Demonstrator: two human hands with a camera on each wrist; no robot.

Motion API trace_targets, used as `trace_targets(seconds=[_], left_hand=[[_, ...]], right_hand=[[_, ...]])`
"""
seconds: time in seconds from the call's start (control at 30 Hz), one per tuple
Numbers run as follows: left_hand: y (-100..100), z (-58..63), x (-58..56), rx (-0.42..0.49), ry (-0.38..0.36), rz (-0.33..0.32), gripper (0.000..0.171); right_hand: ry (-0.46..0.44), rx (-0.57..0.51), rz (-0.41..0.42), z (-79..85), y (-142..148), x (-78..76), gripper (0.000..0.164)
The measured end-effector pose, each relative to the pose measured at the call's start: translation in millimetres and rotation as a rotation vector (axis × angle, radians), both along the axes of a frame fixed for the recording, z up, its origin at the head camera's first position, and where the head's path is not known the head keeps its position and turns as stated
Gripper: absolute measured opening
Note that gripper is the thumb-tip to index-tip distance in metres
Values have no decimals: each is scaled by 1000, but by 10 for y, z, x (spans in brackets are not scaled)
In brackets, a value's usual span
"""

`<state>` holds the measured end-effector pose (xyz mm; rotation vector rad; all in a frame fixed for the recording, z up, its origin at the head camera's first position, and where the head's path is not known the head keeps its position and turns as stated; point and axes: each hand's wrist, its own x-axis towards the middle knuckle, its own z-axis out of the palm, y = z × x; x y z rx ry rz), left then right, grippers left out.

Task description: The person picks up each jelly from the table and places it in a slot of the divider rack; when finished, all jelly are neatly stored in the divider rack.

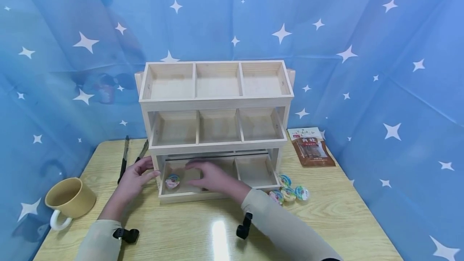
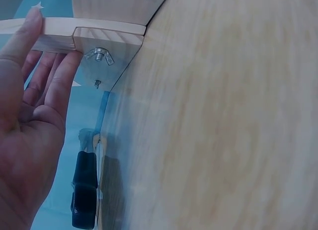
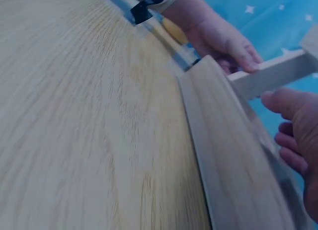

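1. Left hand [image 1: 134, 178]: gripping the wooden rack [image 1: 217, 104] at its left side, thumb and fingers on opposite faces of the wood.
2. Right hand [image 1: 212, 176]: holding nothing visible; thumb and curved fingers spread apart, over the bottom tier.
3. Lidded cup [image 1: 172, 181]: in the bottom-left compartment [image 1: 185, 189], just left of the right hand's fingertips. Only the head view shows it.
4. Left wrist view adds a wing nut [image 2: 99, 54] on the rack's side, hidden from the head view, plus a close-up of a black item [image 2: 84, 190] nearby.
5. Right wrist view adds the outer face of the front board [image 3: 226, 135] at a low angle, with the left thumb over the side wood.
6. Containers: rack has three tiers, three compartments each. Bottom middle is partly covered by the right hand.
7. Four similar cups [image 1: 288, 193] sit on the table [image 1: 181, 233] by the rack's right front corner. Snack packet [image 1: 312, 148] lies behind them; tan mug [image 1: 77, 200] stands far left, inside only partly visible.
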<state>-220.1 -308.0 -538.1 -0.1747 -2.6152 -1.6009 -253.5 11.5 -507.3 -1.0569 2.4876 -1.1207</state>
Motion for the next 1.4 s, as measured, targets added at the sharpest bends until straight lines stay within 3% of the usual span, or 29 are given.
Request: trace_targets(seconds=[0.37,0.8,1.03,1.23,1.4], left_hand=[[-41,-66,-34,-4,12,-19,60],[-7,-20,-24,-11,-8,-4,61],[-13,-25,-28,4,-14,-10,61],[-11,-36,-33,0,-18,-5,62],[-20,-39,-21,-15,-13,1,61]], right_hand=[[189,-101,-47,143,868,179,48],[273,-157,-175,96,1684,448,36],[250,-112,-277,69,2082,551,40],[321,-43,-268,81,2363,633,44],[304,-1,-304,33,2577,689,47]])
